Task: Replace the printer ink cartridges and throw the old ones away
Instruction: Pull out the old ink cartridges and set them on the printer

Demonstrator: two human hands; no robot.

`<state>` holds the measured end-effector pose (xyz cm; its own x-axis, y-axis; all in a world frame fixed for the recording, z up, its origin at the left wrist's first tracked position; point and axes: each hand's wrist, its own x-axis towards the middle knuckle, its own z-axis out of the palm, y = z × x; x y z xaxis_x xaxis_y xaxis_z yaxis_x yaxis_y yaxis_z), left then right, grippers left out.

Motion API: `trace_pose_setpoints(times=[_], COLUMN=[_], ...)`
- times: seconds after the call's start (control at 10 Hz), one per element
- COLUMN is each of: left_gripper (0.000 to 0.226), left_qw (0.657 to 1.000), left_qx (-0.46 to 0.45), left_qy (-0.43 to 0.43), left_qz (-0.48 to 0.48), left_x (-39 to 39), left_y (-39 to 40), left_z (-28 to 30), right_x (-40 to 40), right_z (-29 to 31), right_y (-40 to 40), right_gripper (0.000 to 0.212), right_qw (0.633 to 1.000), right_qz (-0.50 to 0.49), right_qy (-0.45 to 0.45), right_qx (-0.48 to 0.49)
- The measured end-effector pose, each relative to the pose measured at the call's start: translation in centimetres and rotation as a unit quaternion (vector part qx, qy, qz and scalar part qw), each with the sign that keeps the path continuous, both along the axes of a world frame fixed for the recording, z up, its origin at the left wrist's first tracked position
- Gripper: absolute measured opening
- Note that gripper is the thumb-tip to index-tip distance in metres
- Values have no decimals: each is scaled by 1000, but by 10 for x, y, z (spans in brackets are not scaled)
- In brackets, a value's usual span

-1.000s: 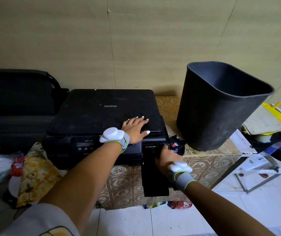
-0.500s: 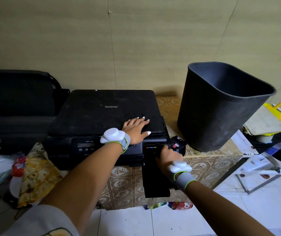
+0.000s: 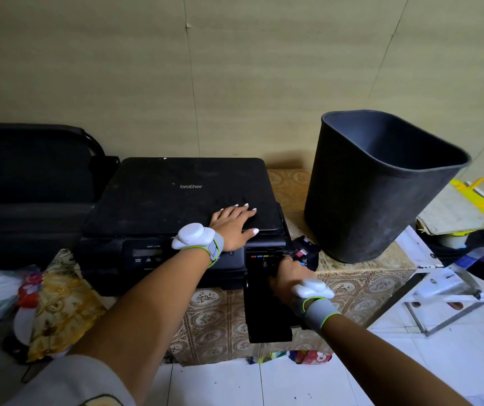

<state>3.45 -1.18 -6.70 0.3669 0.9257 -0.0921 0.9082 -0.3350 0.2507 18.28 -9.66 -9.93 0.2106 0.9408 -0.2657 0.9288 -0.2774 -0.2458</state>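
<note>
At frame centre, the left hand [image 3: 232, 224] is laid flat on the printer [image 3: 176, 197]; the right hand's [image 3: 286, 275] grip at the cartridge bay [image 3: 264, 260] cannot be told.

A single wide-angle head view looks forward and steeply down from close above the near edge of the patterned cloth-covered table [image 3: 361, 284]. It faces the far beige wall [image 3: 235, 68], with both forearms reaching in from the near side.

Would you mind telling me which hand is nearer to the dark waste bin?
Right. The right hand is at the printer's open ink bay, near the waste bin; the left hand lies flat on the lid, farther off.
</note>
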Motion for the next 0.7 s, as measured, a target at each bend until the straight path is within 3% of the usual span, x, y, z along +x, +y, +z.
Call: trace_pose_setpoints(times=[0.1, 0.2, 0.7], left_gripper=[58, 58, 58], left_qw=[1000, 1000, 1000], left_qx=[1, -2, -1], left_qy=[-1, 0, 4], left_qz=[-1, -1, 0], left_x=[0, 0, 0], left_y=[0, 0, 0], left_z=[0, 0, 1], right_x=[-1, 5, 14], right_z=[0, -3, -10], right_y=[0, -1, -5], right_gripper=[51, 69, 57], right_qw=[1000, 999, 999], right_qz=[6, -8, -13], right_qy=[-27, -49, -1], right_qx=[-4, -20, -41])
